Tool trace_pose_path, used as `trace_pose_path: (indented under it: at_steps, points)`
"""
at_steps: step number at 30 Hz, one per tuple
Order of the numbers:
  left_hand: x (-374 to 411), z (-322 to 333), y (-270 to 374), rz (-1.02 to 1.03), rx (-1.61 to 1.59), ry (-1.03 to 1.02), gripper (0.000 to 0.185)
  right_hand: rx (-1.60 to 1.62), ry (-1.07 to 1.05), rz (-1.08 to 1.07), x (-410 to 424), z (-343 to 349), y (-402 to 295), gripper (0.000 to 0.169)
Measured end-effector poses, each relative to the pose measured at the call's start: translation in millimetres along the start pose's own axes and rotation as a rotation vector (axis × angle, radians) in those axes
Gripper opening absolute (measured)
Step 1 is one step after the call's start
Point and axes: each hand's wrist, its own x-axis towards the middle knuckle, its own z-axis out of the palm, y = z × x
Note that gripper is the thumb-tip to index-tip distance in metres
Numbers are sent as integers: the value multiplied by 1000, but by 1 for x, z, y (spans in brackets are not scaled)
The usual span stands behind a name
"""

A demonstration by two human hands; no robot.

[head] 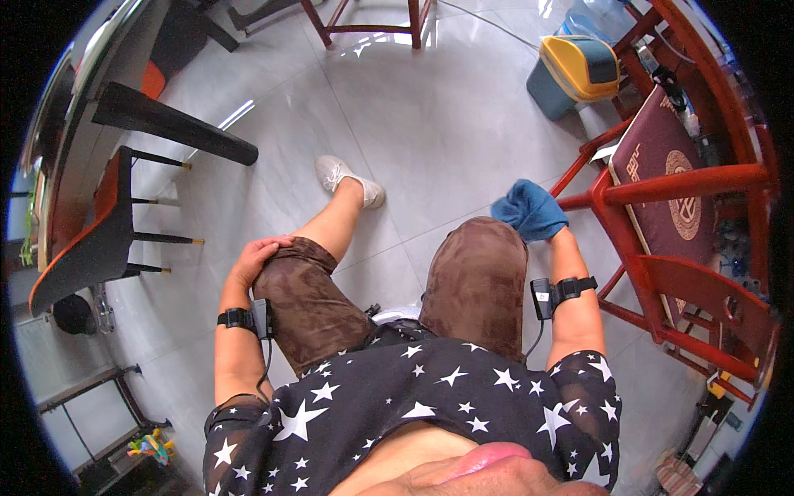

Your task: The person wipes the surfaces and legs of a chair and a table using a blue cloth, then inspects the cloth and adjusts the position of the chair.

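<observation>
My left hand (260,253) rests on my left knee, over the hem of brown trousers (310,297), and holds nothing. At the right, a blue cloth (527,208) bunches around my right hand (558,234) and hides its fingers. The cloth is close beside my right knee (477,248), near the front leg of a red wooden chair (682,180). That chair has a maroon cushion (664,173) with a gold emblem on its seat.
A blue-grey bin with a yellow lid (574,74) stands ahead right. A black table leg (180,124) and a black-and-orange chair (93,229) are on the left. Red wooden legs (372,28) rise at the far edge of the grey tiled floor (422,124).
</observation>
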Motion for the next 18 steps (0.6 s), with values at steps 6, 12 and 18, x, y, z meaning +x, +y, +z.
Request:
trace_pose_path:
  at_steps: [6, 12, 18]
  points:
    - [2, 5, 1, 40, -61, 24, 27, -141, 97, -480, 18, 22, -151, 44]
    - [1, 6, 14, 27, -44, 68, 29, -402, 109, -856, 45, 50, -237, 47]
    - [5, 13, 39, 60, -31, 49, 30, -406, -9, -694, 36, 60, -267, 29]
